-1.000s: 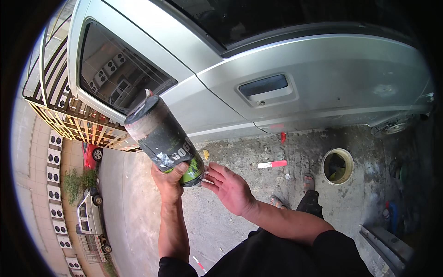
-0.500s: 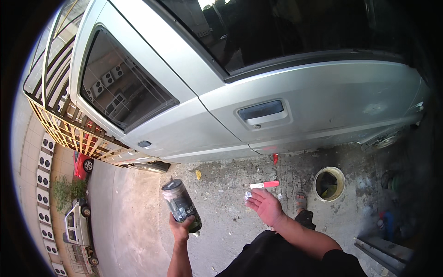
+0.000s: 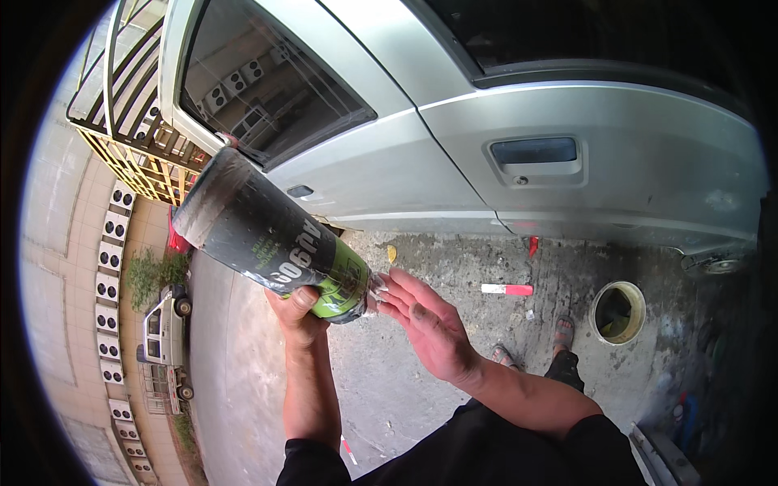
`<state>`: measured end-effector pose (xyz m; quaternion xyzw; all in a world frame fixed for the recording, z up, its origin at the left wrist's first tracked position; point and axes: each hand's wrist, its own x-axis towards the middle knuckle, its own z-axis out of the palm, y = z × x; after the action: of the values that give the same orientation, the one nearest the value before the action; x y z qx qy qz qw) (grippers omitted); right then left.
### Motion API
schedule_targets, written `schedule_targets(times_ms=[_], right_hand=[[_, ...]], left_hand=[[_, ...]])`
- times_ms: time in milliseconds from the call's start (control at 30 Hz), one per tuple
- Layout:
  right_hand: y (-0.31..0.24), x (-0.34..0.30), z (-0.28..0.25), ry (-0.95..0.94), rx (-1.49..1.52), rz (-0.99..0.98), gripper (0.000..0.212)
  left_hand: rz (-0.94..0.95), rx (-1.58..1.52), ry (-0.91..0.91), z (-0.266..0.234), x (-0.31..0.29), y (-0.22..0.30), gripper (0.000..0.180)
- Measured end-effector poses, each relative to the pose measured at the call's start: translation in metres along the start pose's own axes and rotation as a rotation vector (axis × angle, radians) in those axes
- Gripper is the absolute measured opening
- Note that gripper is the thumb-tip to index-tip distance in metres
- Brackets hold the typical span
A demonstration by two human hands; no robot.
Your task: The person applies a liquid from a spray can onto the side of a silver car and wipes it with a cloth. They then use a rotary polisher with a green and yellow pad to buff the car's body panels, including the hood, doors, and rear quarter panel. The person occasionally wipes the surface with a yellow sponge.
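Observation:
A large cylindrical canister (image 3: 267, 219), dark grey with pale lettering and a bright green band, lies slanted in the air before me. Its scuffed, wider end points up and left; the green end faces down and right. My left hand (image 3: 297, 312) is wrapped round it near the green end, thumb on top. At that end my right hand (image 3: 425, 324) stretches out its fingers, tips close against a small whitish piece (image 3: 378, 288). Whether those fingertips nip the piece I cannot tell.
Beyond the canister stands a silver vehicle with a door handle (image 3: 535, 151). A bucket (image 3: 596, 312) with dark contents stands on the stained concrete at right. A red-and-white strip (image 3: 507, 289) lies on the ground. Parked vehicles (image 3: 166, 348) are at far left.
The canister has come up much closer, its wider end swinging up and left. My right hand has moved left to its lower end. The view has shifted.

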<state>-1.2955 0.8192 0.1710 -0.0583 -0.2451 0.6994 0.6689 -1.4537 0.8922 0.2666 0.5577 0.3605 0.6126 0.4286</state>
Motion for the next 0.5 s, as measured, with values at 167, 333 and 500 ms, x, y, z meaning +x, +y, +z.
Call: schedule_targets(times_ms=[167,333,500], right_hand=[[0.003,0.0,-0.003,0.023,0.086,-0.024,0.069],[0.002,0.001,-0.005,0.091,0.183,-0.013,0.067],[0.0,0.0,-0.007,0.164,0.279,0.025,0.066]], left_hand=[[0.013,0.012,-0.106,0.001,0.012,-0.009,0.077],[-0.008,0.031,-0.122,0.018,0.015,-0.018,0.076],[-0.056,0.047,-0.047,0.033,0.015,-0.017,0.069]])
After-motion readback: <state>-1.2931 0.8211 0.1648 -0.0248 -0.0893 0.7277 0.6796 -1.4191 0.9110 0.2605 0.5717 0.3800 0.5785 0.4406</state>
